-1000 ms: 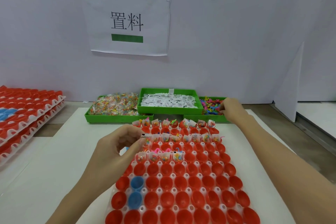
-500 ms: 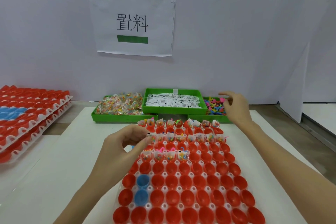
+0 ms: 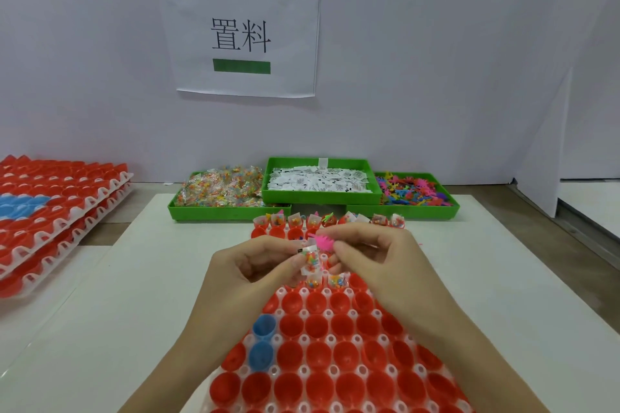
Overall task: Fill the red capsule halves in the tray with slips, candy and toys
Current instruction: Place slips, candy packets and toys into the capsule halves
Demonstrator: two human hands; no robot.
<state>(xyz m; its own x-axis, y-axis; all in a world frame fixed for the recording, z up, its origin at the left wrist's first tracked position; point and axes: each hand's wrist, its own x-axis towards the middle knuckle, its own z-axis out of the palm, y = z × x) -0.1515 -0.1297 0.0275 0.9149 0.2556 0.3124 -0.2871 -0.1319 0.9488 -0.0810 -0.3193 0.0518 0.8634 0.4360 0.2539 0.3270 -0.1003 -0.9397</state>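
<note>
— White table (image 3: 110,295), lilac wall with a sign (image 3: 240,33). Where's my tray?

— Your tray (image 3: 335,342) of red halves lies centre, under both hands.

— And behind it?

— Three green bins (image 3: 231,211).

— My hands?

— I see your left hand (image 3: 248,268) pinching a candy packet (image 3: 311,260) and your right hand (image 3: 375,256) pinching a pink toy (image 3: 322,241), fingertips almost meeting above the tray.

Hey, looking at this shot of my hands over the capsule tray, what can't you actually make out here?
- Tray rows under the left hand and right hand: hidden in the head view, so their fill is unknown.
- Print on the slips in the middle green bin: too small.
- Pink toy in the right grip: partly covered by fingers, shape unclear.
- Tray's near rows: cut by the bottom edge.
</note>
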